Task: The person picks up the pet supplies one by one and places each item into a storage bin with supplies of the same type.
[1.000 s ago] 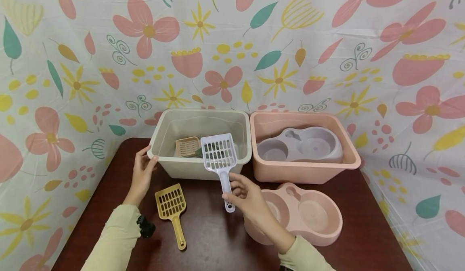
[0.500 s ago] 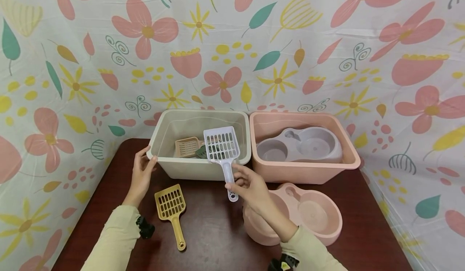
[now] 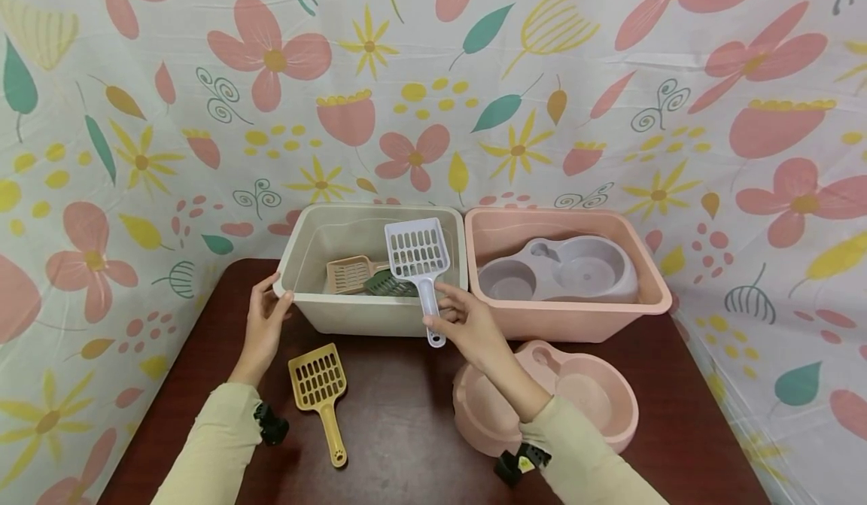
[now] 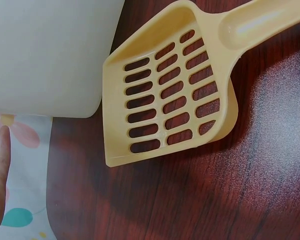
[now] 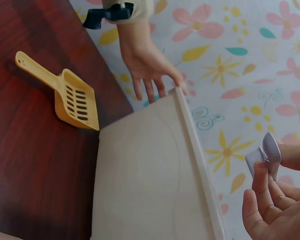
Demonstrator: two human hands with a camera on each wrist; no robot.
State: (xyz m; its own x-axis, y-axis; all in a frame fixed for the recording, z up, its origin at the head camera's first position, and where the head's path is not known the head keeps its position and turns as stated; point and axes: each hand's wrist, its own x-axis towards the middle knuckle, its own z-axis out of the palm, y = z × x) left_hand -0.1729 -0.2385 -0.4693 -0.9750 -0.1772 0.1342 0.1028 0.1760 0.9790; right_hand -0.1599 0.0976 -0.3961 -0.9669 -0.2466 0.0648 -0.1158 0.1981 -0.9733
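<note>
My right hand [image 3: 474, 332] pinches a lavender litter scoop [image 3: 428, 296] by its handle, the slotted head raised over the grey-white litter box [image 3: 359, 317]. Only the handle's end shows in the right wrist view, between thumb and fingers. My left hand [image 3: 263, 328] touches the box's front left corner, thumb at the rim and fingers fairly straight along the side. Inside the box lie a beige scoop [image 3: 349, 275] and a dark green scoop [image 3: 387, 285], partly hidden. A yellow litter scoop [image 3: 330, 424] rests on the table below the left hand.
A pink litter box [image 3: 562, 326] stands right of the grey-white one, with a lavender double bowl [image 3: 554, 268] inside. On the table [image 3: 400, 445] before it sits a pink double bowl [image 3: 606, 433], partly behind the right forearm. A floral sheet [image 3: 420, 61] hangs behind and at the sides.
My right hand has raised the lavender scoop and carried it slightly right and farther back, uncovering more of the green scoop. The left hand has stayed at the box corner.
</note>
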